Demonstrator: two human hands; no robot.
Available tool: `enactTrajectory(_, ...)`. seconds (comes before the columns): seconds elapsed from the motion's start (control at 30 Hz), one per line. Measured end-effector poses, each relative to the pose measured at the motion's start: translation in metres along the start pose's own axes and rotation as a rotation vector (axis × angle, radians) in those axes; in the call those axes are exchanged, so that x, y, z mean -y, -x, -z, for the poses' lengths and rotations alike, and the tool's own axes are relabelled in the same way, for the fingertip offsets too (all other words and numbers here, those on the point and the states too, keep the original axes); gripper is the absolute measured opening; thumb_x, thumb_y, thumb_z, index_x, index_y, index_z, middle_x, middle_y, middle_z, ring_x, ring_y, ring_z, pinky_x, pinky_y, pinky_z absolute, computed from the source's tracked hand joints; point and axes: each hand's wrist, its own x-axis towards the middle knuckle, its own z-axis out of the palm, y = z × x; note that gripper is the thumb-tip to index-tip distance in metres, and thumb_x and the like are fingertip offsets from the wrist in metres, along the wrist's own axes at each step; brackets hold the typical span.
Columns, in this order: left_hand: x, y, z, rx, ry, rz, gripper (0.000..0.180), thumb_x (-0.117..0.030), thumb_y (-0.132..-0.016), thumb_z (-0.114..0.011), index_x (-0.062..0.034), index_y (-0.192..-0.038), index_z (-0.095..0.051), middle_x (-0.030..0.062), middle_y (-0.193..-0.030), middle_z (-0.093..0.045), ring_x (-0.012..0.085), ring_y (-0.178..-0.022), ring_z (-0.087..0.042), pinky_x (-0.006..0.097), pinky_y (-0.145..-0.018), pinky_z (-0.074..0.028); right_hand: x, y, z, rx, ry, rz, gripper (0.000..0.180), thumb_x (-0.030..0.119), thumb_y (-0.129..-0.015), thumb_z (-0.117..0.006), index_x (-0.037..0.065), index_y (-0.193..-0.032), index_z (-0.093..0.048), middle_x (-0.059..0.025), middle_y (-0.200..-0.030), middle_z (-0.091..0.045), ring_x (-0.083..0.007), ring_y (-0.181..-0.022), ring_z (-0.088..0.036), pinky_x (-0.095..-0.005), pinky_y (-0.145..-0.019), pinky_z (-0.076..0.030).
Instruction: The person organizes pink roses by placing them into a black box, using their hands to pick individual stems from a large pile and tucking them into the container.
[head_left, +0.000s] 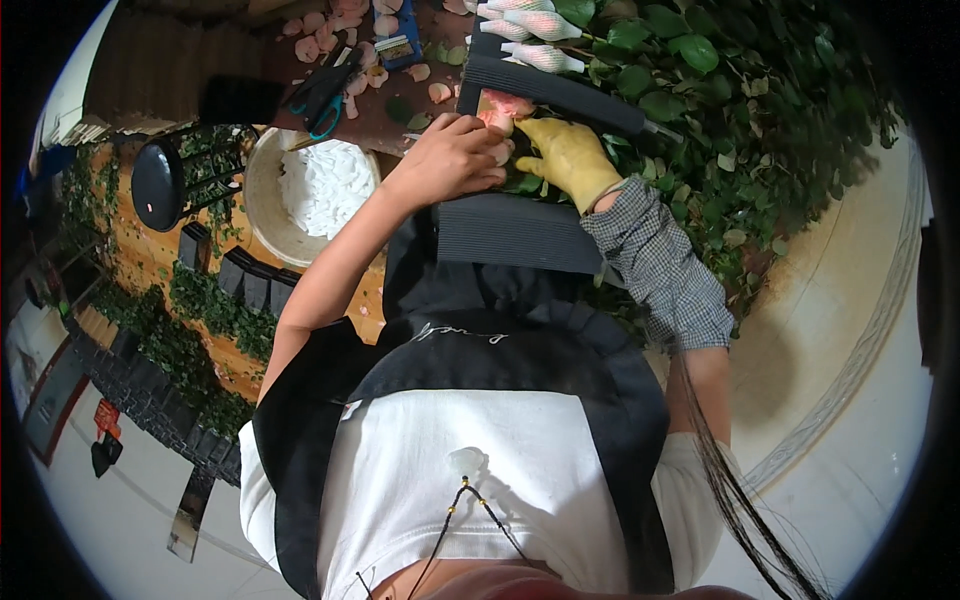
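**Pinching a pink rose head between both hands**

Gripping the pink rose head (503, 108), my left hand (452, 158) is bare, with its fingers curled and pressed onto the bloom from the left. My right hand (570, 157) wears a yellow glove and closes on the same flower from the right, thumb side touching the petals. I see the rose sitting between two dark ribbed foam pads (520, 232), one above the hands and one below them. A checked sleeve cover (660, 270) runs from the glove up my right forearm. Green leaves (720, 100) lie heaped to the right of the pads. Netted rose buds (540, 25) lie beyond the upper pad. To the left I note teal scissors (322, 100), loose pink petals (320, 40) and a round basin (262, 190) holding white material.
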Motion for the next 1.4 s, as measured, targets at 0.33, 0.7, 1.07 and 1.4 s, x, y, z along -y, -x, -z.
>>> enactTrajectory(0.33, 0.01, -0.009, -0.012, -0.165, -0.059, 0.126, 0.024, -0.026, -0.079, -0.083, -0.0125, -0.097, -0.076, 0.005, -0.121, -0.064, 0.0285, -0.112, -0.056, 0.042, -0.092, -0.045, 0.01, 0.008, -0.006, -0.098, 0.139, 0.035, 0.035, 0.026, -0.084, -0.078, 0.012, -0.113, -0.064, -0.0089, -0.095, -0.075, -0.0305, -0.089, -0.072, -0.0442, -0.079, -0.055)
enactTrajectory(0.7, 0.001, -0.005, -0.01, -0.078, 0.039, 0.241, 0.028, -0.03, -0.072, -0.086, -0.0104, -0.091, -0.078, 0.0017, -0.114, -0.067, 0.0249, -0.106, -0.058, 0.039, -0.095, -0.045, 0.015, -0.01, -0.006, -0.072, 0.274, -0.176, 0.037, 0.041, -0.098, -0.061, 0.01, -0.119, -0.066, -0.015, -0.089, -0.075, -0.0333, -0.082, -0.073, -0.0454, -0.075, -0.058)
enactTrajectory(1.07, 0.036, 0.003, -0.036, -0.398, 0.37, 0.667, 0.054, -0.025, -0.085, -0.084, -0.0114, -0.134, -0.064, 0.0146, -0.141, -0.051, 0.0288, -0.127, -0.054, 0.04, -0.103, -0.047, -0.034, -0.01, 0.008, 0.166, -0.153, -0.113, 0.054, 0.035, -0.098, -0.065, 0.014, -0.147, -0.055, -0.0166, -0.108, -0.074, -0.0349, -0.098, -0.071, -0.0416, -0.086, -0.057)
enactTrajectory(1.4, 0.034, -0.022, -0.092, -0.391, 0.194, 0.797, 0.052, -0.043, -0.079, -0.082, -0.0141, -0.121, -0.07, 0.0272, -0.114, -0.061, 0.046, -0.106, -0.06, 0.053, -0.091, -0.05, 0.006, 0.024, 0.021, -0.321, -0.275, -0.013, 0.035, 0.022, -0.093, -0.069, 0.013, -0.127, -0.068, -0.0188, -0.103, -0.073, -0.0388, -0.097, -0.069, -0.0488, -0.087, -0.055)
